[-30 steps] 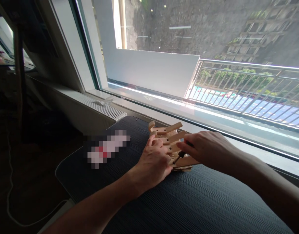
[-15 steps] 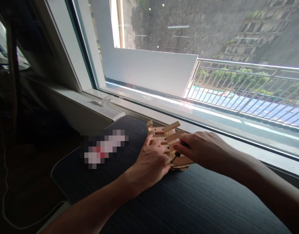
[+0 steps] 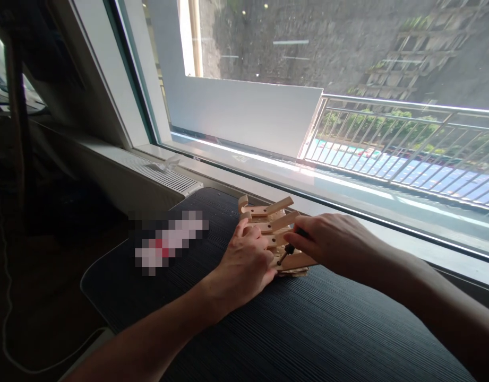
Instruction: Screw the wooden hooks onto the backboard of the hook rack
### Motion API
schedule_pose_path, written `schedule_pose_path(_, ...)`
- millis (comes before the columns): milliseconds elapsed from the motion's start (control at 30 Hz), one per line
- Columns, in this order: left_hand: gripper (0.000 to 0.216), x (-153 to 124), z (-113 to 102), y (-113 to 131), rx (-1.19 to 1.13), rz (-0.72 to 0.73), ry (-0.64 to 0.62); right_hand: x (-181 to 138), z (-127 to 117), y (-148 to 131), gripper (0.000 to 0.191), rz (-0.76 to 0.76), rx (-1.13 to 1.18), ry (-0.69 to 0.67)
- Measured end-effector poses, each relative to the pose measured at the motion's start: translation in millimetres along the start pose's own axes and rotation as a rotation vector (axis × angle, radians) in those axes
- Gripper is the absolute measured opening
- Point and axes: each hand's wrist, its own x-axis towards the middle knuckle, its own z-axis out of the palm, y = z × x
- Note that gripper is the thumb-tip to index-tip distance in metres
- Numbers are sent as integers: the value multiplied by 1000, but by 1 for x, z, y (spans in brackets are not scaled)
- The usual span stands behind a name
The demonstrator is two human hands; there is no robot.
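Note:
On the dark table lies a stack of wooden hook pieces (image 3: pixel 264 227), light in colour, with dark holes along their flat middles. My left hand (image 3: pixel 248 254) presses on the left side of the stack, its fingers curled round the nearer pieces. In my right hand (image 3: pixel 319 239) is a screwdriver (image 3: pixel 286 254) with a dark handle, gripped in closed fingers. The tool slants down to the left, its tip at the nearest wooden piece (image 3: pixel 298 260). My left hand hides part of that piece, and the tip's exact contact is too small to tell.
The dark wood-grain table (image 3: pixel 244 339) runs beneath a window. A blurred pinkish-white item (image 3: pixel 174 241) lies at its left. Behind the far corner is a white vented radiator cover (image 3: pixel 164 178) with a crumpled clear plastic wrapper (image 3: pixel 168 164). A white cable (image 3: pixel 29 369) hangs at lower left.
The whole view has shifted very slightly. Both hands keep their places, the left on the wooden stack and the right around the screwdriver.

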Motion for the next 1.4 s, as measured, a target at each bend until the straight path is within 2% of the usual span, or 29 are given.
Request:
schedule_pose_path(133, 12, 0, -2, 0, -11, 1, -18, -4, -5, 9, 17, -116, 99, 33)
schedule_pose_path(233, 13, 0, -3, 0, -8, 5, -30, -3, -3, 9, 12, -185, 157, 20)
schedule_pose_path(333, 13, 1, -3, 1, -5, -2, -37, 1, 2, 1, 20, -143, 137, 15)
schedule_pose_path(433, 14, 1, -2, 2, 0, -9, -40, 5, 7, -8, 28, -35, 38, 57)
schedule_pose_path(567, 13, 0, -2, 1, -8, -9, -31, 7, 5, -5, 39, 54, -55, 64)
schedule_pose_path(733, 12, 0, -3, 0, -30, 0, -23, 3, -5, 7, 14, -159, 101, 66)
schedule_pose_path(800, 13, 0, -3, 0, -26, -1, -23, 4, -6, 6, 16, -198, 133, 41)
schedule_pose_path(1067, 12, 0, 1, 0, 9, 2, -1, 11, 1, -8, 35, 31, -87, 22)
schedule_pose_path(1133, 11, 0, 1, -1, -1, 7, -2, 8, -1, -1, 31, -5, -48, 18)
schedule_pose_path(1300, 12, 0, -3, 0, -24, 8, -9, 5, -7, 16, 14, -221, 158, 6)
schedule_pose_path(1400, 13, 0, -4, 1, -12, 6, -11, 8, -4, 12, 24, -193, 87, 23)
